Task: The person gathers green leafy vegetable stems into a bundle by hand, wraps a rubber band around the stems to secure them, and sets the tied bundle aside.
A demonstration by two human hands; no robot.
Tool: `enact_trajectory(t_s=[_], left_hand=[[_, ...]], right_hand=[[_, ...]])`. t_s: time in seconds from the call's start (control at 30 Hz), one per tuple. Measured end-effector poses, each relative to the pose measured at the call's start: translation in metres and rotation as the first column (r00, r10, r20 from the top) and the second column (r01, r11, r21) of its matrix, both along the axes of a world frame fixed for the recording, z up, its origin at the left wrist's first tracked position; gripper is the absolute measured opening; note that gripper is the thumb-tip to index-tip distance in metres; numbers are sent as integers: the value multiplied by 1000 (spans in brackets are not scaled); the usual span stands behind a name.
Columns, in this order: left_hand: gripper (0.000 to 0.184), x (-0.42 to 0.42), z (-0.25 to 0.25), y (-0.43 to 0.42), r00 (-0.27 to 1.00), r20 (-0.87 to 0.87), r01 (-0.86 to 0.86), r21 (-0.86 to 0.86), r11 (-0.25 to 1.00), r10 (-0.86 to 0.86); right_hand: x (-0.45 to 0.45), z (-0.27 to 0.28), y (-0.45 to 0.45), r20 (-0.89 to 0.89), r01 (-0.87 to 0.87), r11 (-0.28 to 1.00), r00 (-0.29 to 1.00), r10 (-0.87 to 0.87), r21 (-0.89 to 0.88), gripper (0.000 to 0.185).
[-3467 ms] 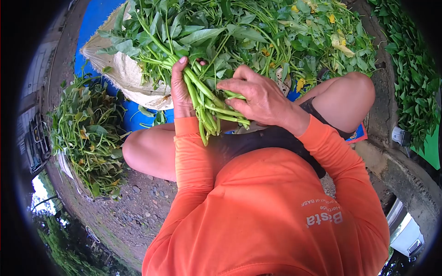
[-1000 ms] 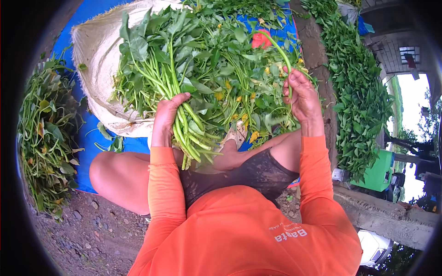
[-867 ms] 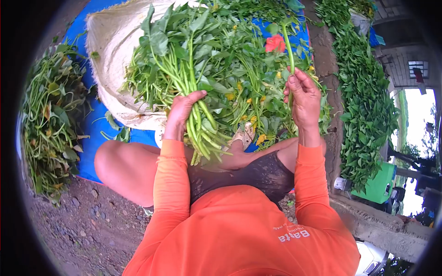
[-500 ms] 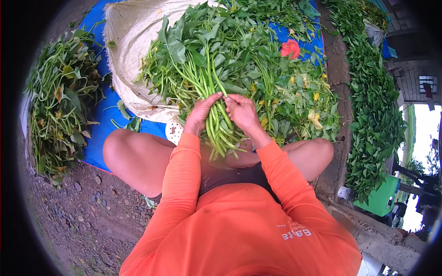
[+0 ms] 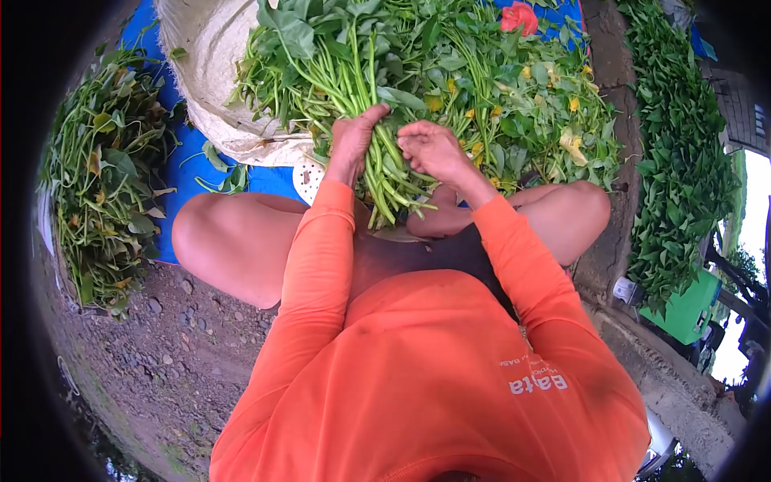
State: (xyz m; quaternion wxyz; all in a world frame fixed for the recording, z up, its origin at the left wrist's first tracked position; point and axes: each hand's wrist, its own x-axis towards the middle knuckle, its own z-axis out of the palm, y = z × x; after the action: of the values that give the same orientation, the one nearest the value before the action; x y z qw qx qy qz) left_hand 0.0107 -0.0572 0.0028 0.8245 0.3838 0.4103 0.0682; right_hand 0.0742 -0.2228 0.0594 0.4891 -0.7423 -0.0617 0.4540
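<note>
My left hand point(image 5: 356, 146) is closed round a thick bunch of leafy green stems point(image 5: 345, 76). Its leaves point away from me and the cut stem ends hang over my lap. Just right of the bunch, my right hand point(image 5: 438, 153) has its fingers loosely bent and apart, with nothing visible in them. Beneath and beyond the bunch spreads a large heap of the same greens point(image 5: 474, 88), with yellowed leaves mixed in at its right side.
A pale woven sack point(image 5: 209, 88) lies on a blue tarp point(image 5: 181, 181). Another heap of greens point(image 5: 104, 177) stands at the left, partly wilted. Along the right runs a long row of leafy bunches point(image 5: 683, 153). A red crumpled item point(image 5: 520, 18) lies at the back.
My right hand has come away from the stems to the right, and its fingers have loosened. My left hand still grips the bunch. The view has tilted, so the heap sits higher.
</note>
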Motion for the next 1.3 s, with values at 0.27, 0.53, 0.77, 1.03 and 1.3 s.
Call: enact_trajectory(t_s=[0.27,0.53,0.77,1.03,1.3], left_hand=[[37,2,33,28,996,34,-81,131,988,77],[33,15,46,26,1000,25,-9,190,982,4],[39,6,52,27,993,-100,84,220,972,-63],[35,15,66,31,997,-80,36,186,982,-21],[33,10,66,50,998,-31,-53,169,984,59]], right_hand=[[151,15,-162,888,333,833,292,355,-442,27],[194,-118,-115,509,126,782,819,265,-610,39],[171,-140,-86,593,461,630,805,-1,-625,95],[180,-125,-49,548,353,740,836,24,-572,74],[139,-108,-27,864,331,932,502,-44,-145,44]])
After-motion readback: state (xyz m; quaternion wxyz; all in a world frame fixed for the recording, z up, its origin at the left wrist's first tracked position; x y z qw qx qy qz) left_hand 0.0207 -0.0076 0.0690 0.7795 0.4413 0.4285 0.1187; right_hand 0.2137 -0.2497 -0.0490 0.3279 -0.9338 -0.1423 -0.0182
